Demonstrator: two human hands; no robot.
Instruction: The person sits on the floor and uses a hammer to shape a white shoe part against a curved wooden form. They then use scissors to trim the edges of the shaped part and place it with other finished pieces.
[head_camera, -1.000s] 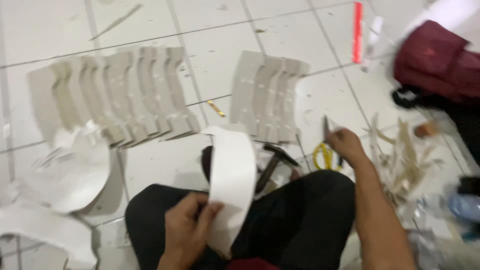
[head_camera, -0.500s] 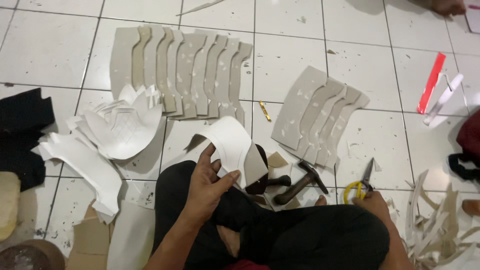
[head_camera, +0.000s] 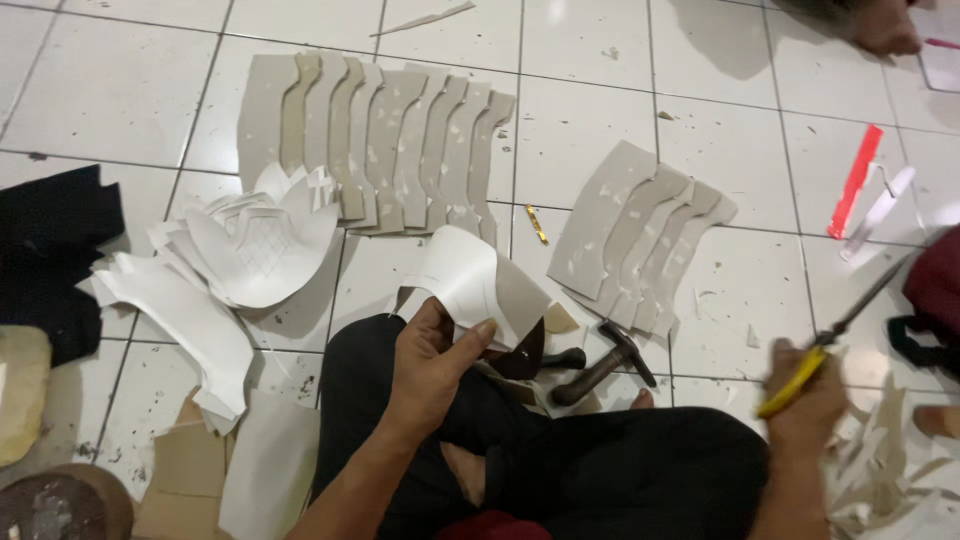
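The left hand (head_camera: 430, 365) is closed on a curved white cut-out piece (head_camera: 470, 285), thumb on top and fingers behind its lower edge, holding it up over the person's lap so that its rounded end rises away from the body. The right hand (head_camera: 810, 395) is wrapped around the yellow handles of a pair of scissors (head_camera: 835, 345), out to the right over the floor. The scissors' long axis runs on a slant from the handles at lower left to the blade tips at upper right, so the tips point away from the held piece. The piece lies to the left of the scissors, well apart from them, and the left hand alone has it.

Between the two hands, just beyond the knees, one hammer (head_camera: 605, 362) lies on the tiled floor (head_camera: 740, 150), head to the right. Beyond it are two fans of grey card pieces: a larger row (head_camera: 385, 140) of about eight at upper left, and a smaller group (head_camera: 640, 235) of about five to the right. A loose heap of white cut-outs (head_camera: 245, 250) sits to the left; their number cannot be told. One red strip (head_camera: 855, 180) lies at far right, and offcuts (head_camera: 890, 470) gather by the right hand.
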